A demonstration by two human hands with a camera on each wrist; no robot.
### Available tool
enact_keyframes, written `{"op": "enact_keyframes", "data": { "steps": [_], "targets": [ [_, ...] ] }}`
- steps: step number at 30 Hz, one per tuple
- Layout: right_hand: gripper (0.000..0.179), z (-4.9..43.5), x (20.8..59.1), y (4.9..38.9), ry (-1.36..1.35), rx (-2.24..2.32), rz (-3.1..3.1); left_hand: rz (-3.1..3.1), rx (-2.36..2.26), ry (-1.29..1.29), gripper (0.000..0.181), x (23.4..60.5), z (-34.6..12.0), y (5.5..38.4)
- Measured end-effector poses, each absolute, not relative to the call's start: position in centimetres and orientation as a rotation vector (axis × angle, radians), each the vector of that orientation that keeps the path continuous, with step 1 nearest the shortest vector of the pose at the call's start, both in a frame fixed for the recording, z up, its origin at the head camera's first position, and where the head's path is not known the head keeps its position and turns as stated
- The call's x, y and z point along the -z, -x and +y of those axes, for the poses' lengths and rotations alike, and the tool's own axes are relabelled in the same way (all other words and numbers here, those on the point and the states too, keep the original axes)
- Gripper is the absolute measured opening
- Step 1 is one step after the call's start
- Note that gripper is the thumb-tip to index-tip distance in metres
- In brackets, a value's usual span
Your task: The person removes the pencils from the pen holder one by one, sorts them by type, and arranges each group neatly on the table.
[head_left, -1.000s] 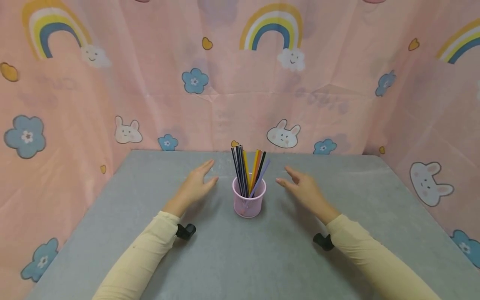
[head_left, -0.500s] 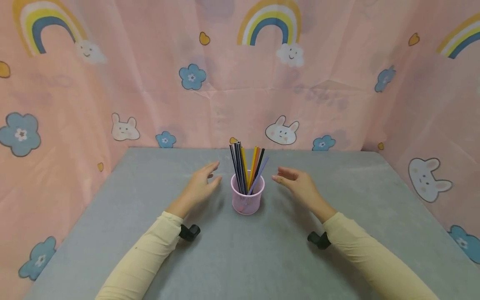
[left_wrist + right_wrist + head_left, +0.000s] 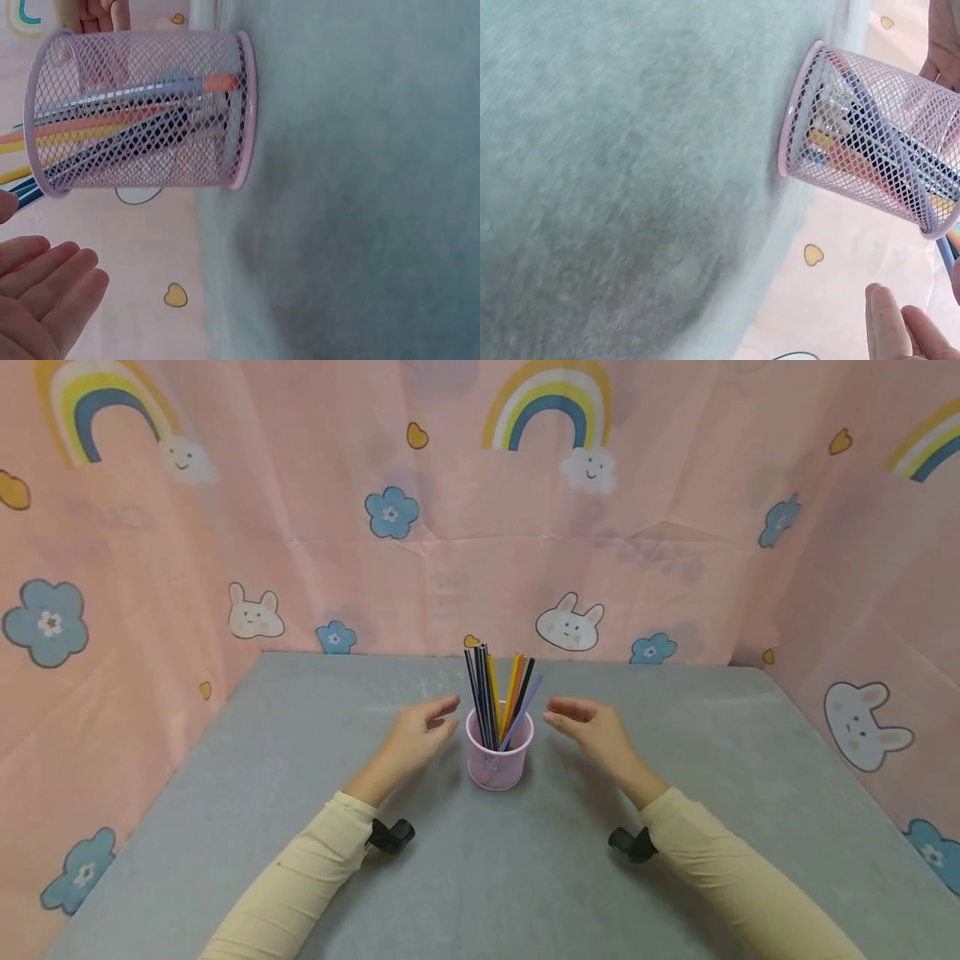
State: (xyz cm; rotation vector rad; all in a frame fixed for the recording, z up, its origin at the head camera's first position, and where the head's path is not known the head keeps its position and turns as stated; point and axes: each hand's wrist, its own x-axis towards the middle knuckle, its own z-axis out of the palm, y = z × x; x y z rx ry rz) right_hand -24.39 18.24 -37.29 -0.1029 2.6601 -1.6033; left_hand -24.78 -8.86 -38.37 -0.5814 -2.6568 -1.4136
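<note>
Flanking a pink mesh cup (image 3: 497, 772) with both hands, no contact on either side. Left hand (image 3: 415, 735): fingers relaxed, thumb apart from them, nothing gripped; cup is just off its fingertips, to its right. Right hand (image 3: 602, 739): fingers loosely bent, nothing gripped; cup is just off its fingertips, to its left. Cup stands upright on the grey table (image 3: 510, 885), between my hands. Pencil-like sticks (image 3: 481, 693) poke out: dark bunch on my left hand's side, purple stick (image 3: 530, 697) leaning toward my right hand. Cream sleeves (image 3: 300, 868) behind both hands; pink printed backdrop (image 3: 480, 568) beyond them.
</note>
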Motion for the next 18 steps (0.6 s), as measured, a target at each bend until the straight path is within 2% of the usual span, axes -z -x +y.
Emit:
{"op": "enact_keyframes", "data": {
  "steps": [18],
  "targets": [
    [0.045,17.2,36.6,24.4,0.009,1.808,2.487,-2.496,1.758,0.424,0.037,39.0,-7.2,24.0]
  ]
}}
